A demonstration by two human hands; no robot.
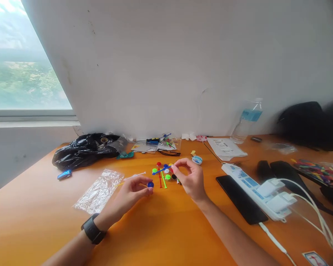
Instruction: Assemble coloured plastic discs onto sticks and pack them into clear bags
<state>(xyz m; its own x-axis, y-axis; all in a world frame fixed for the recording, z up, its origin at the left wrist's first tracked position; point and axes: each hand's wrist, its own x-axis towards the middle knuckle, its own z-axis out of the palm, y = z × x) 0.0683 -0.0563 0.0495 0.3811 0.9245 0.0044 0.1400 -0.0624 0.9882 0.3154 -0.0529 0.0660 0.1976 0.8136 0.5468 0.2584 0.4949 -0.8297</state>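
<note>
one flat clear bag (100, 189), contents unclear | left hand (130, 193) pinching blue disc (150, 184) | right hand (191, 178) pinching blue arrow (160, 170)

Open table (158, 232) lies nearest me, between my arms (224, 229). Small pieces (168, 177) obstruct the middle; phone (241, 198) and power strip (246, 179) bar my right.

The table (166, 236) bears a black bag (81, 152) at left rear, a blue packet (64, 174) just in front. A bottle (247, 120) stands near the wall (155, 74), beside a white sheet (226, 147). A phone (241, 199), cable (272, 237) attached, lies beside the power strip (242, 178), which carries two chargers (270, 187).
</note>
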